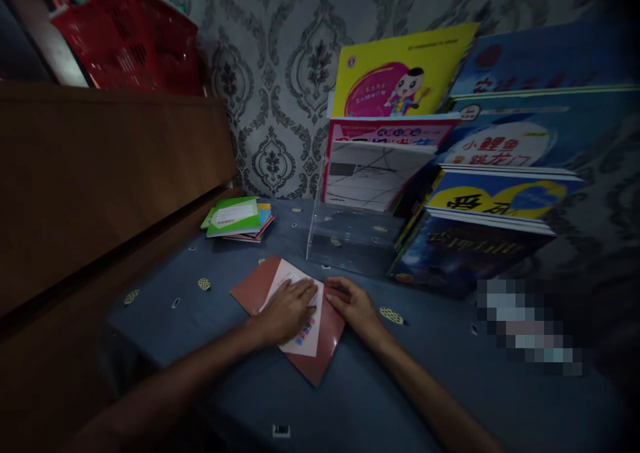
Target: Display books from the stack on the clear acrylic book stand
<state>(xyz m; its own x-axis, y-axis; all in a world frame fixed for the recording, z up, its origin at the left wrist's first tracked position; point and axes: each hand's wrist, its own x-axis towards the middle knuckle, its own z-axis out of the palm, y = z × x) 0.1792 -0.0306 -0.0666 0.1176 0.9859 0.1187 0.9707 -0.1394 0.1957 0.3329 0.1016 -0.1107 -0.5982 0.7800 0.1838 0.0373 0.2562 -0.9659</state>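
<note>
A reddish-brown booklet (327, 346) with a pale pink panel (313, 338) on its cover lies at an angle on the cloth-covered table. Across the panel, my left hand (287, 311) rests flat with its fingers stretched out, hiding much of the print. My right hand (354, 305) is at the booklet's right edge. Its thumb and forefinger are apart and slightly bent, touching or almost touching the edge; the other fingers are partly hidden.
A clear acrylic rack (350, 236) holds several upright books, including a yellow one (430, 59). Green and other small booklets (235, 218) are stacked at the back left. A wooden cabinet (110, 173) bearing a red basket (135, 39) borders the left side. A blurred patch (530, 329) lies right.
</note>
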